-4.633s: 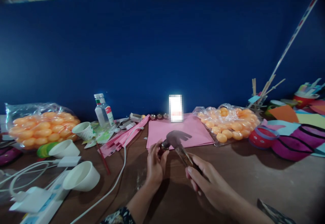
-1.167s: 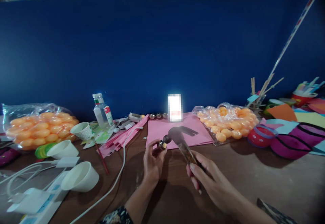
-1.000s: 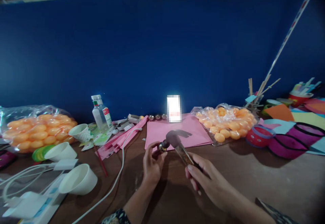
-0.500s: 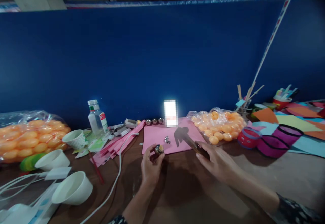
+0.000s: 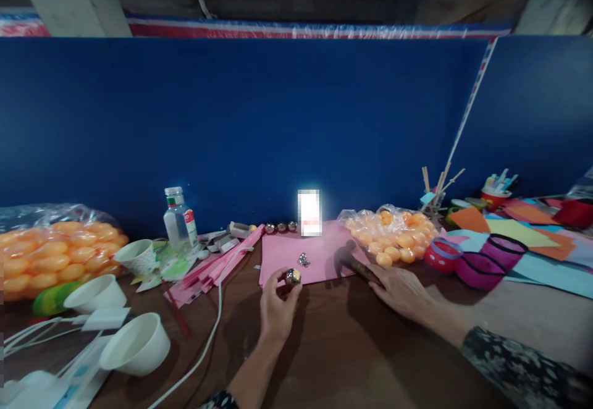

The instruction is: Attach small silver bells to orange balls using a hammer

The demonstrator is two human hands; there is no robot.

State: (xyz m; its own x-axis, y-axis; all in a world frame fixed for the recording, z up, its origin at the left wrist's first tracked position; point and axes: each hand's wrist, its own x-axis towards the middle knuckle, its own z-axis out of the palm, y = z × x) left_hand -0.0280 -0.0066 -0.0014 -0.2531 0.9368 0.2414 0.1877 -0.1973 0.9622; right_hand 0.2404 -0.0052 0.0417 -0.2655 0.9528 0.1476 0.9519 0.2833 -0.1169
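Note:
My left hand [image 5: 276,307] pinches a small shiny metal ball [image 5: 292,276] between thumb and fingertips, just over the near edge of a pink paper sheet [image 5: 301,251]. My right hand [image 5: 402,290] lies low on the brown table [image 5: 352,359], fingers round the handle of a hammer [image 5: 354,264]. The hammer's dark head rests at the pink sheet's right corner. A small silvery piece [image 5: 304,259] lies on the pink sheet, just beyond the ball.
Two bags of orange balls [image 5: 393,239] [image 5: 50,254] flank the sheet. White paper cups [image 5: 134,342], a power strip and white cable [image 5: 217,316] lie left. A clear bottle [image 5: 178,220], pink strips, several metal balls [image 5: 280,227] and coloured craft pieces [image 5: 482,261] stand along the blue wall.
My right hand has swung the hammer away from the ball, rightward and down to the table. My left hand keeps the ball. The view has tilted up.

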